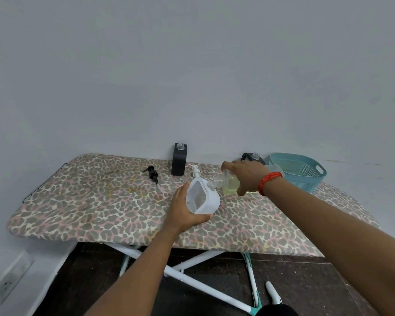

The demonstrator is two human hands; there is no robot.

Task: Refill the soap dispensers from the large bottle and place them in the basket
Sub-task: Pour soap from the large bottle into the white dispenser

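The biggest risk is a spill onto the ironing board (78, 213). Its fabric cover would likely soak up soap, and on folding legs it may rock if leaned on. The large bottle (230, 183), part full of pale yellow liquid, is tipped on its side. The right hand (245, 176) holds it with fingers (226, 166) wrapped over its body, and its neck meets the small opening of the white dispenser (206, 201). The left hand (183, 215) holds that dispenser tilted toward the bottle near the middle of the board, fingers curled round its base. I cannot tell whether the dispenser rests on the cover. With both vessels hand-held and tilted, a small drift of either wrist could send the stream past the opening. Overfilling is a lesser risk, as the level looks hard to read at this angle. Soap running onto the fingers could also loosen the grip.

The teal basket (293, 157) sits at the far right corner, and the right forearm lies between it and the white dispenser. Two black dispensers stand along the far edge with their necks open. One (179, 160) is near the middle, and the other (251, 157) is just beside the basket, partly hidden by the right hand. A black pump (152, 174) lies left of the middle one, well apart from the pouring. A white pump (196, 171) sits just behind the white dispenser, where a shifting hand could knock it.
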